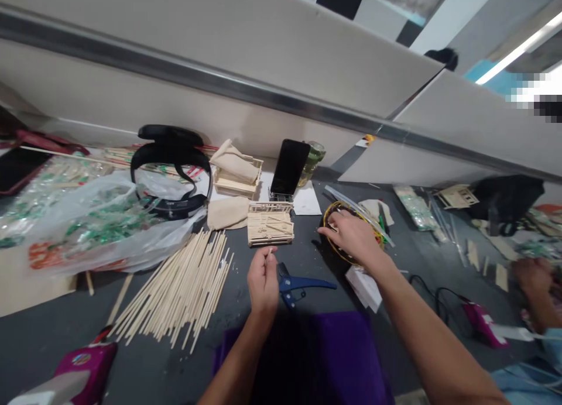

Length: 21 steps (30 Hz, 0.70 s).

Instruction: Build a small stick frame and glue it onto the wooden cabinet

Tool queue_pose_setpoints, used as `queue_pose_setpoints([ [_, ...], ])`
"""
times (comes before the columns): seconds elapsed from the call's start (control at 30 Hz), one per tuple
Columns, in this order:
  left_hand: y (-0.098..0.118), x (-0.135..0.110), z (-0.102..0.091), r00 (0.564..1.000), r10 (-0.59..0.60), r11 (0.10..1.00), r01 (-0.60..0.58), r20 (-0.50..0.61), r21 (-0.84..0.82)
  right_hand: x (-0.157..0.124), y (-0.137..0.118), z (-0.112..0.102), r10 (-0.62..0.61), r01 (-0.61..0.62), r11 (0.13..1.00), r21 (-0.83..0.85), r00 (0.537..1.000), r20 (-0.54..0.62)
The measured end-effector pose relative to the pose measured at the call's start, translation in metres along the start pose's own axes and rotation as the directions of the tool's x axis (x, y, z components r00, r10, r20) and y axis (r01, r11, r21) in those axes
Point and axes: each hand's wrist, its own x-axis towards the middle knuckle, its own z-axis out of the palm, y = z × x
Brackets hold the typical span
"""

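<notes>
My left hand [263,282] is closed in a pinch just in front of a small model [270,226] made of thin wooden sticks. A tiny pale bit shows at its fingertips, too small to name. My right hand [351,235] reaches over a round yellow-rimmed basket [330,250], thumb and forefinger apart; its other fingers are partly hidden. Blue-handled cutters [309,282] lie between my hands. To the left, a loose bundle of wooden sticks [175,294] is spread on the dark table.
A phone [290,168] stands upright by a glass jar [315,154]. Behind the model is a stick box [237,185] with cloth. At left are a plastic bag [109,218], a black headset [171,171] and a magenta device [88,370]. A co-worker's hand [533,276] rests at right.
</notes>
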Motion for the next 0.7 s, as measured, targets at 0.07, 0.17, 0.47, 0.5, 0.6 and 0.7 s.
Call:
queue_pose_setpoints([
  [0.07,-0.001,0.0,0.0,1.0,-0.001,1.0,0.001,0.002,0.004,-0.003,0.0,0.003,0.036,-0.031,0.998,-0.049,0.995,0.096],
  [0.17,-0.002,0.0,0.001,1.0,0.002,1.0,-0.002,0.014,0.012,-0.005,0.0,0.016,0.006,0.004,0.999,-0.051,0.982,0.188],
  [0.47,-0.001,-0.001,0.0,1.0,0.012,1.0,-0.013,0.026,0.028,0.017,0.025,0.029,0.064,-0.054,0.996,-0.075,0.99,0.129],
  [0.5,-0.001,0.0,0.0,1.0,0.008,1.0,-0.008,0.025,0.024,0.018,0.029,0.031,0.073,-0.063,0.995,-0.076,0.99,0.125],
  [0.6,-0.001,0.0,0.0,1.0,-0.001,1.0,0.001,0.023,0.005,0.015,0.038,0.036,0.09,-0.082,0.994,-0.075,0.99,0.107],
  [0.7,-0.001,-0.001,0.001,1.0,0.004,1.0,-0.004,0.027,-0.001,0.007,0.039,0.038,0.107,-0.102,0.992,-0.073,0.991,0.078],
])
